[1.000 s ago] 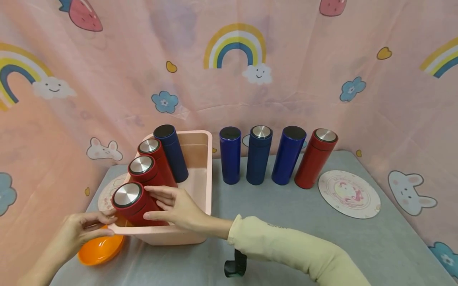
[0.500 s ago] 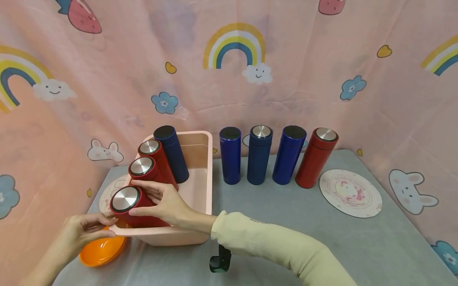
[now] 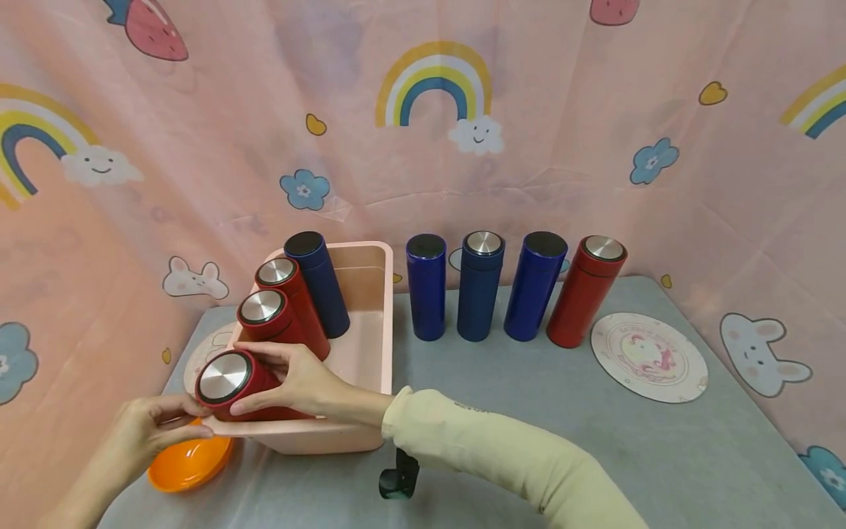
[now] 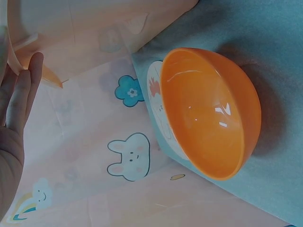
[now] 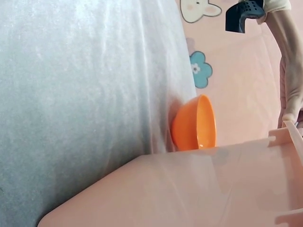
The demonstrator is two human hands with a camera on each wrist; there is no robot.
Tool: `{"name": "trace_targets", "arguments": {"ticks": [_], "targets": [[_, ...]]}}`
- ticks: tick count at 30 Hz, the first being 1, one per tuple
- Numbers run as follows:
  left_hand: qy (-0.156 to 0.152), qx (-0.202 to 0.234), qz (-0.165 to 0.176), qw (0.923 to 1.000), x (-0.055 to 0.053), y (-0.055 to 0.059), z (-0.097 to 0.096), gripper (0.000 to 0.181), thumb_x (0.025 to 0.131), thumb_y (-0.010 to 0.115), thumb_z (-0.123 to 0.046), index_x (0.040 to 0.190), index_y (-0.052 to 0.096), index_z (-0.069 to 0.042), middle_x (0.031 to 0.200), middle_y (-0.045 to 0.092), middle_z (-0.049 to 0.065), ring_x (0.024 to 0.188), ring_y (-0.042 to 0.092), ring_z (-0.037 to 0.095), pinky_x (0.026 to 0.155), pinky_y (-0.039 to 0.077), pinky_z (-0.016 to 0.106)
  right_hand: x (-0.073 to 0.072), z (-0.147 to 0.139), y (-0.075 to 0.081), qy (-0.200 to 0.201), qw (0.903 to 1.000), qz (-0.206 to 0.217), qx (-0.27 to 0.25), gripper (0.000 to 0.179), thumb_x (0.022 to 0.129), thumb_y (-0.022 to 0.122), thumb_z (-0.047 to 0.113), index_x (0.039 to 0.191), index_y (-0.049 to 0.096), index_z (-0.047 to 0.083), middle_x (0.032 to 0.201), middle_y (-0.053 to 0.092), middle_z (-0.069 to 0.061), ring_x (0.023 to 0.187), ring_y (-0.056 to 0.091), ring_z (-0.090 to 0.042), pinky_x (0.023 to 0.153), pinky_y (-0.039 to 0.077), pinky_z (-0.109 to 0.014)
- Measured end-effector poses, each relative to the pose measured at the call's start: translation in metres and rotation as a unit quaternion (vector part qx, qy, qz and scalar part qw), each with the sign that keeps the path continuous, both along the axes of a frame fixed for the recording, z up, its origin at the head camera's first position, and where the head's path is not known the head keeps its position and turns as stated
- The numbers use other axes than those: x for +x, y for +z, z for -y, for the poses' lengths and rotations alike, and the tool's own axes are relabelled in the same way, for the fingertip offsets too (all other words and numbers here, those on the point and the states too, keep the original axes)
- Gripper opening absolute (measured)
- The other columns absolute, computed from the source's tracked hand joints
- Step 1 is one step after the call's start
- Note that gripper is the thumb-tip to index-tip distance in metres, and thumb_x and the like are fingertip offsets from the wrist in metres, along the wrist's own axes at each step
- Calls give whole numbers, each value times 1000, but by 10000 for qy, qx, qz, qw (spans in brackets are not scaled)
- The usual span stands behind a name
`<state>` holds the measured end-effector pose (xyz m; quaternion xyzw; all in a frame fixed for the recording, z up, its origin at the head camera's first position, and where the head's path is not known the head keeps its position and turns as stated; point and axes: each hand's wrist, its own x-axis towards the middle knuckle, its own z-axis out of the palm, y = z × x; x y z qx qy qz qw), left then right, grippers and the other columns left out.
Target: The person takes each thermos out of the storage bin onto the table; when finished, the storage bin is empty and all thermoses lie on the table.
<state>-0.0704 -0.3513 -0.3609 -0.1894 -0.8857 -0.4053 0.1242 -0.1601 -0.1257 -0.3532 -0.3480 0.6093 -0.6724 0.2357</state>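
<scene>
My right hand [image 3: 300,386] holds a red thermos [image 3: 261,393] with a silver lid, thumb on the near side and fingers on the far side. This thermos leans toward the front left corner of a pink plastic bin [image 3: 386,323]. At that corner my left hand [image 3: 148,430] pinches the rim between thumb and fingers. Behind the held thermos, another red thermos [image 3: 262,306], a third red thermos [image 3: 291,286] and a dark blue thermos [image 3: 320,279] lean in a row inside the bin. The right wrist view shows the bin's outer wall [image 5: 189,189], but not the right hand.
An orange bowl [image 3: 192,459] sits left of the bin's front. Right of the bin stand two bright blue thermoses [image 3: 428,294], a navy thermos [image 3: 479,294] and a red thermos [image 3: 584,294]. A round printed mat [image 3: 648,358] lies at the right; another mat [image 3: 198,356] is partly hidden.
My right hand and the front red thermos have shifted left, and the thermos top now sits closer to the left hand. The left hand stays at the bin's corner.
</scene>
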Motion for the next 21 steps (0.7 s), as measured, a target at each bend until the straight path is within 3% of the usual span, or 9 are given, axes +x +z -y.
{"name": "trace_targets", "arguments": {"ticks": [6,11,15,21], "targets": [[68,-36,114,9999,0,1,1,34,56,81,14,76,70,-11,81,65,-20,74,61,-10,63,51,6,-1,0,1,-156,9991,-296,265,64,75,80,-1,134,55,10,115,60,11,99,54,5,93,44,-11],[98,5,175,9998,1,1,1,32,57,81,13,77,71,-9,83,65,-21,75,61,-10,63,52,7,-1,-1,1,-247,9986,-298,362,63,73,81,-1,130,55,7,119,62,7,108,55,5,96,42,-11],[104,5,194,9998,1,0,1,32,58,81,13,78,71,-10,84,65,-22,74,61,-9,62,52,8,-2,-4,3,-340,9948,-742,615,64,72,84,5,129,56,9,121,64,6,111,55,5,95,42,-10],[43,85,227,9997,-1,1,1,31,59,81,14,79,71,-9,89,67,-21,76,62,-10,61,53,9,-5,-9,5,-355,9897,-1206,682,67,71,85,7,132,57,9,113,69,2,98,59,9,88,46,-10]]}}
